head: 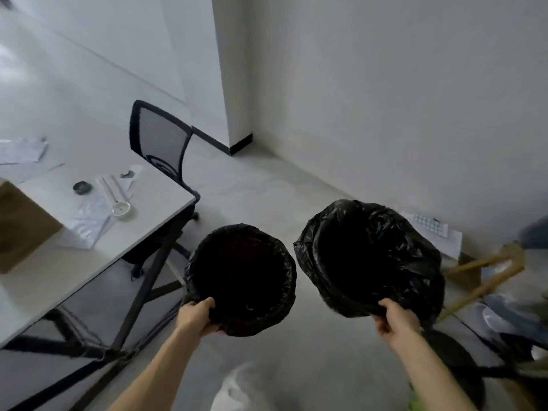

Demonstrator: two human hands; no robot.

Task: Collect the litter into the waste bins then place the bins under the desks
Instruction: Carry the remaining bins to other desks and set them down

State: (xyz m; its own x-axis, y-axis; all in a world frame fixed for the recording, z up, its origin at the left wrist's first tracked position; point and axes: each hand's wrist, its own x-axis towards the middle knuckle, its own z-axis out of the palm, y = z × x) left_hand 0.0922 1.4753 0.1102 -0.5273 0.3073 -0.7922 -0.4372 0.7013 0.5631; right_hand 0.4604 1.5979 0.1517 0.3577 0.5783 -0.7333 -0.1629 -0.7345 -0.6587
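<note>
Left hand (197, 317) gripping left bin (240, 280) rim; right hand (396, 320) gripping right bin (367, 259) rim; desk (98, 250) lying leftward, left hand nearer.

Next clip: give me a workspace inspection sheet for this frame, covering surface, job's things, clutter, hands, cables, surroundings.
Surface: white desk at left; grey floor.
Job's things: left bin and right bin, both lined with black bags, held up off the floor; contents too dark to tell.
Clutter: papers, small white dish, cardboard box on the desk; blister packs on paper by the wall.
Hands: left hand grips the left bin's rim; right hand grips the right bin's rim.
Cables: nothing seen.
Surroundings: mesh-back chair, wooden frame, white walls.
</note>
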